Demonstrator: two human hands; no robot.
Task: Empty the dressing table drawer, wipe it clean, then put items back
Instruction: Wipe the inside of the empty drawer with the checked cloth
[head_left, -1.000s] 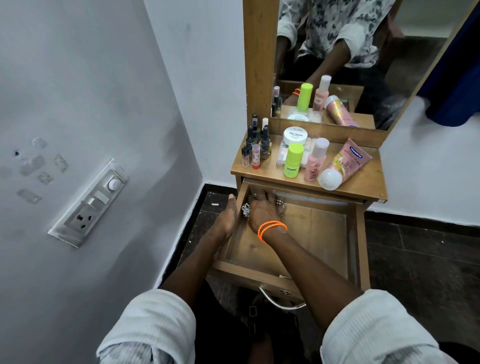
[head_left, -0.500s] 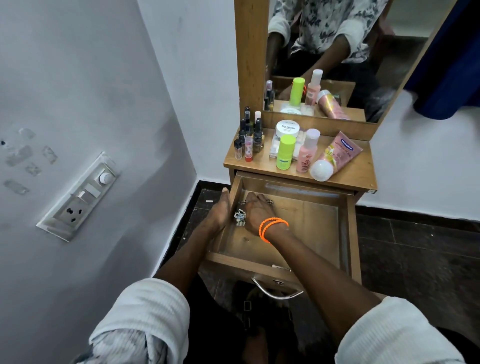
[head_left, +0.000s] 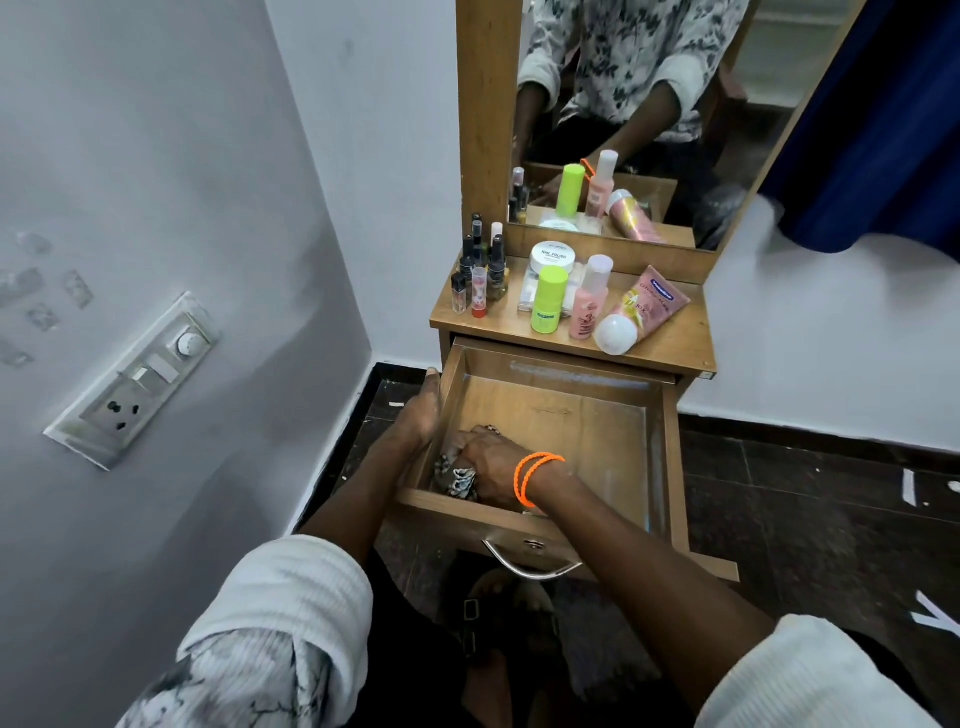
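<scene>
The right hand (head_left: 491, 462) presses a crumpled patterned cloth (head_left: 460, 480) into the near left corner of the open drawer (head_left: 556, 415); its fingers (head_left: 480, 432) curl over the cloth, which mostly hides beneath them; the left hand (head_left: 421, 410) lies against the drawer's outer left wall, fingers straight, their tips hidden behind the rim; bottles (head_left: 548, 299) stand on the tabletop (head_left: 670, 345) beyond the fingers.

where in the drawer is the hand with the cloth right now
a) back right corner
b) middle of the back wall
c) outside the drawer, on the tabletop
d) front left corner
d: the right hand presses the patterned cloth against the drawer floor in its front left corner, while the left hand rests on the outside of the left wall.
</scene>
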